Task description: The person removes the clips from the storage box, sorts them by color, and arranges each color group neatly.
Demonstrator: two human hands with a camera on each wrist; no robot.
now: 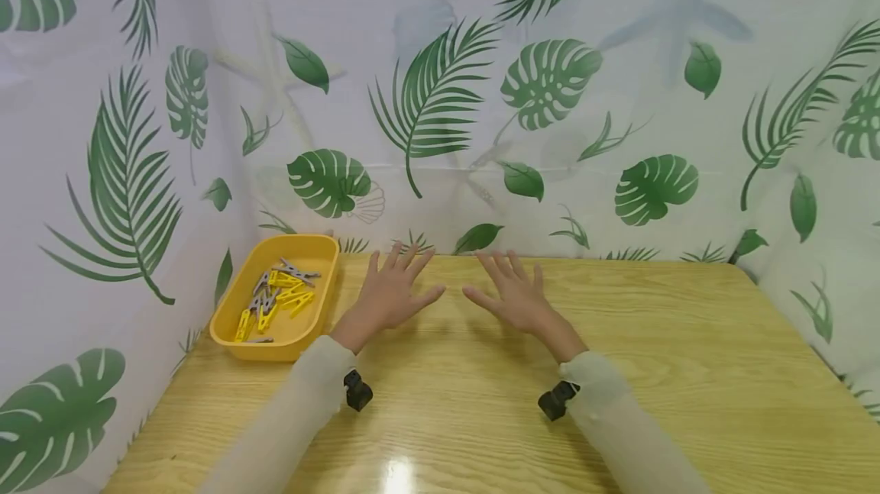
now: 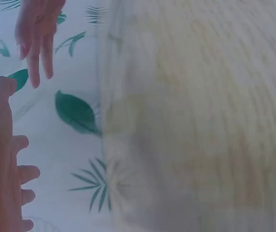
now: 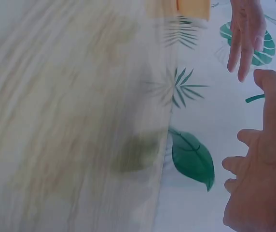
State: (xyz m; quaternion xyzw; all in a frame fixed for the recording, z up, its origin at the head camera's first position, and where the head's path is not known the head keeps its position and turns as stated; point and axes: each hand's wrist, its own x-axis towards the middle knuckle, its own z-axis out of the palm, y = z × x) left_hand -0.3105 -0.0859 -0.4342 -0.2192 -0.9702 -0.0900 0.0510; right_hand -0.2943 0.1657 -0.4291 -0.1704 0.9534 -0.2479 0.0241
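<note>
Both hands are held out over the far middle of the table, fingers spread, with nothing in them. The left hand [image 1: 388, 295] is just right of a yellow plastic basket [image 1: 330, 280], its thumb pointing toward the other hand. My right hand [image 1: 516, 299] mirrors it a short gap away. Inside the basket lie several yellow clothespins [image 1: 296, 297] and several grey clothespins [image 1: 263, 301] in a loose heap. In the left wrist view the right hand [image 2: 39, 38] shows beyond the left; the right wrist view shows the left hand [image 3: 246, 38] likewise.
The wooden table [image 1: 687, 372] reaches back to a white cloth [image 1: 440, 204] printed with green leaves, which also hangs along the left and right sides. The basket stands at the table's back left corner, against the cloth. Each sleeve carries a small black wrist camera [image 1: 357, 391].
</note>
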